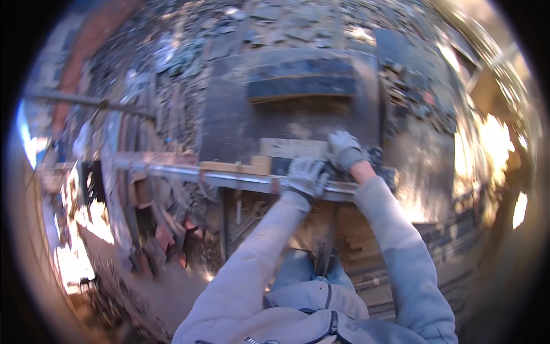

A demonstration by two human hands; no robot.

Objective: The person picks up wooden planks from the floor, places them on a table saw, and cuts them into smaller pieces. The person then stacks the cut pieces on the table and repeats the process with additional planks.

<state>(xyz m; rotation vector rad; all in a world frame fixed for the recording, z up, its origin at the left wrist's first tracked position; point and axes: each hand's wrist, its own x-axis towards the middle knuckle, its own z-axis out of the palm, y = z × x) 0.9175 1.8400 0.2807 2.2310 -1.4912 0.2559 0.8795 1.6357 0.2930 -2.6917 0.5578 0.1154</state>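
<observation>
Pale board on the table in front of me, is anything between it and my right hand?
Nothing visible: your right hand is right by the right end of the pale board, though blur hides whether they touch. The dark boards lie farther back, out of the way.

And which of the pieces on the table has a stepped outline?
The yellowish-brown piece, left of the left hand: it widens at its right end; the pale board and dark boards look straight.
</observation>
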